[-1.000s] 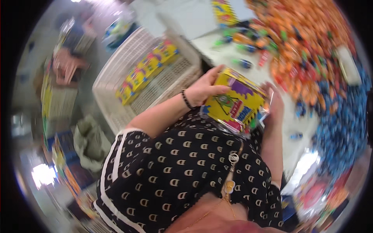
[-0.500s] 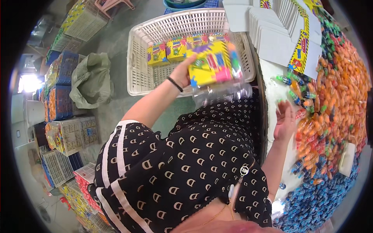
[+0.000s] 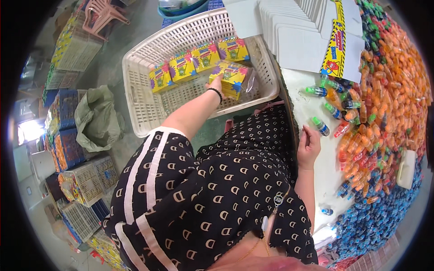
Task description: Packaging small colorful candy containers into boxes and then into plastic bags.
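My left hand [image 3: 216,86] reaches out into a white plastic basket [image 3: 135,86] and grips a yellow and purple box [image 3: 234,77] in clear wrap, which rests low inside the basket at its right side. Three similar boxes [image 3: 183,67] stand in a row behind it. My right hand [image 3: 309,145] hovers at the edge of the white table [image 3: 316,108], fingers loosely apart and holding nothing. A small green-capped bottle [image 3: 319,125] lies just above that hand.
A big heap of small orange and green bottles [image 3: 389,86] and blue ones [image 3: 375,221] covers the table. Flat white cartons [image 3: 289,31] are stacked at the back. A green bag [image 3: 97,117], filled crates [image 3: 68,144] and a pink stool [image 3: 101,13] stand on the floor at left.
My left hand carried the wrapped box from in front of my chest over to the basket and lowered it inside. My right hand let go of the box and dropped to the table edge.
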A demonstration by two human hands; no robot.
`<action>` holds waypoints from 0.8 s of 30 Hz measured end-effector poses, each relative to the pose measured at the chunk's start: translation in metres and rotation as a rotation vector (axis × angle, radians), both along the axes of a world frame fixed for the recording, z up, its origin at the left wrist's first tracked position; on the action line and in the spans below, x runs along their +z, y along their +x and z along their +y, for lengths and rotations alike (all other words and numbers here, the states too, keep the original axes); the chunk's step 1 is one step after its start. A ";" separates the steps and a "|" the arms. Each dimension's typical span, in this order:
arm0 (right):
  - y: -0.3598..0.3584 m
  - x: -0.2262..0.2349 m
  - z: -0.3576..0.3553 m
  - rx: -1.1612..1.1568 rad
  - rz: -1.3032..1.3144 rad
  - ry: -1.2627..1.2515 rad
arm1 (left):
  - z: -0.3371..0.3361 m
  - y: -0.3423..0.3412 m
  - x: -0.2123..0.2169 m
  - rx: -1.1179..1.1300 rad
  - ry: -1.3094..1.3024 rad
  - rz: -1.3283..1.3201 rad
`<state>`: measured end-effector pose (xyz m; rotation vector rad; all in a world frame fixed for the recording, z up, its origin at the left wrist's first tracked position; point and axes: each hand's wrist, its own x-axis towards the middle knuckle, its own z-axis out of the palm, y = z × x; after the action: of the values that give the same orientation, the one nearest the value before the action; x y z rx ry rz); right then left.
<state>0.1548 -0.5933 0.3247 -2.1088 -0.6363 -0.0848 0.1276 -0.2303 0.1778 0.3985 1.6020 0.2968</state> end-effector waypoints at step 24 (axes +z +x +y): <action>0.004 0.005 0.007 0.011 -0.070 -0.162 | 0.041 -0.072 -0.111 -1.224 -0.213 0.032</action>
<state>0.1587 -0.5866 0.3293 -2.2662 -0.7174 -0.1045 0.0557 -0.1892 0.0669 1.1154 1.1456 -0.8017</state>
